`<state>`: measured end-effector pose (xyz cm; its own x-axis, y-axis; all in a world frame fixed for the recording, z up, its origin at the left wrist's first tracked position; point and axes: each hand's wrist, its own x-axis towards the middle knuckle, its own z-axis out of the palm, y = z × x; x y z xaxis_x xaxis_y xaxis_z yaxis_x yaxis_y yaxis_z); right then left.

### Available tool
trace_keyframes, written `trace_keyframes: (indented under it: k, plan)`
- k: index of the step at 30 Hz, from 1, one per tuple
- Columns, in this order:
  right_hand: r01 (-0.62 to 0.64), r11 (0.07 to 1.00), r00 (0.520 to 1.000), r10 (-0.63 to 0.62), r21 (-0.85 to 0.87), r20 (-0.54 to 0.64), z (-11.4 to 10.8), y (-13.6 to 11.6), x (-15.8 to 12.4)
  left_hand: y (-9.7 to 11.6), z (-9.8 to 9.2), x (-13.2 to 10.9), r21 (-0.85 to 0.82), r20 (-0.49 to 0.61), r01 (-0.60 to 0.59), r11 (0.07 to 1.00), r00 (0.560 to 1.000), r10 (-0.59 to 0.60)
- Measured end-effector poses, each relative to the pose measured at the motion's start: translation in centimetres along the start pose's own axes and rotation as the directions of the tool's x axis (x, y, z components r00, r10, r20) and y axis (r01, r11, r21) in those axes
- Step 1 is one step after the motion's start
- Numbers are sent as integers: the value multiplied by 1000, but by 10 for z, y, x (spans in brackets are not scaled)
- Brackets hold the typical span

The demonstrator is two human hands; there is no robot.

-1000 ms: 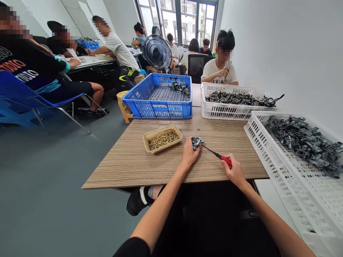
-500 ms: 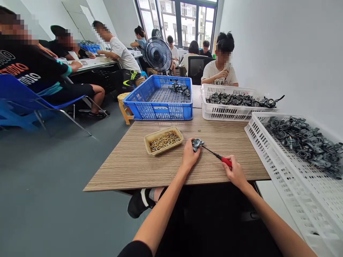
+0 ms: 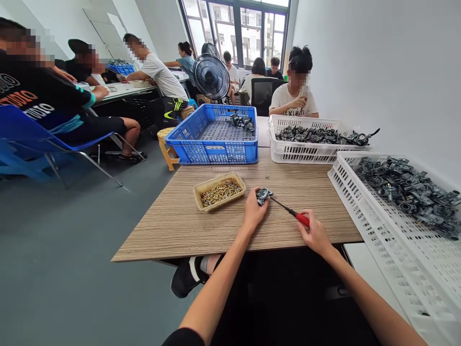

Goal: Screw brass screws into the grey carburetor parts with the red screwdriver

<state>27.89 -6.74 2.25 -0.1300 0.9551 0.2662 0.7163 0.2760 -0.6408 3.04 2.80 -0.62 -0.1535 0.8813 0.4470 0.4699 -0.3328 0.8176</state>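
Left hand (image 3: 255, 210) and right hand (image 3: 316, 234) lie between tray (image 3: 225, 201) and crate (image 3: 378, 250).

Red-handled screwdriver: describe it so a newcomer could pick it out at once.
At the near edge of the wood-grain table, find the right hand. The slim screwdriver held there runs up to the dark metal part in the left hand. Its red handle sets it apart: no other tool on the table has one.

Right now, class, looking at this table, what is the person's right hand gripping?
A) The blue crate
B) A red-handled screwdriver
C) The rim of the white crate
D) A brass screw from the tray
B: the right hand closes on the red handle of the screwdriver, whose shaft reaches the dark metal part held by the left hand.
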Motion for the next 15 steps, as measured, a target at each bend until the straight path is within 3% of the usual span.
trace_keyframes:
  k: [15]
  plan:
    - [-10,998,999,13,-65,43,-1,-4,1,1,-1,0,-7,32,-23,1000,999,23]
